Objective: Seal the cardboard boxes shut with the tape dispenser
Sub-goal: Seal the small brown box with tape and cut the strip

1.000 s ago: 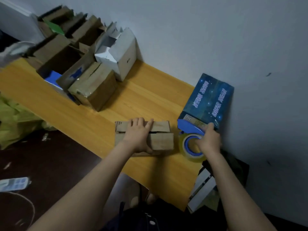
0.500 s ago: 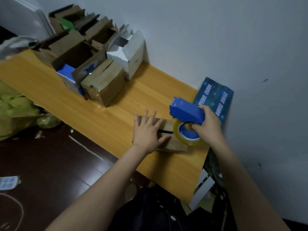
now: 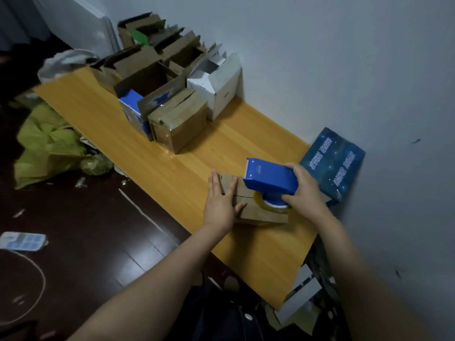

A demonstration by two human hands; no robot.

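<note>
Your right hand (image 3: 304, 190) grips the blue tape dispenser (image 3: 269, 179), its roll resting on the small cardboard box (image 3: 258, 210) at the frame's centre-right, on the tabletop (image 3: 172, 166). Your left hand (image 3: 220, 201), fingers spread flat, presses the box's left side.

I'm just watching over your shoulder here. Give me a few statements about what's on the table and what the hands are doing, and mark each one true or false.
1. The right hand holds a blue tape dispenser over the small cardboard box. True.
2. The left hand lies flat on the left part of that box. True.
3. The tape dispenser is red. False: its body is blue, with a yellowish tape roll under it.
4. The dark blue printed box stands at the far left end of the wooden table. False: it is at the right end, against the wall.
5. The white box by the wall has its top open. True.
</note>
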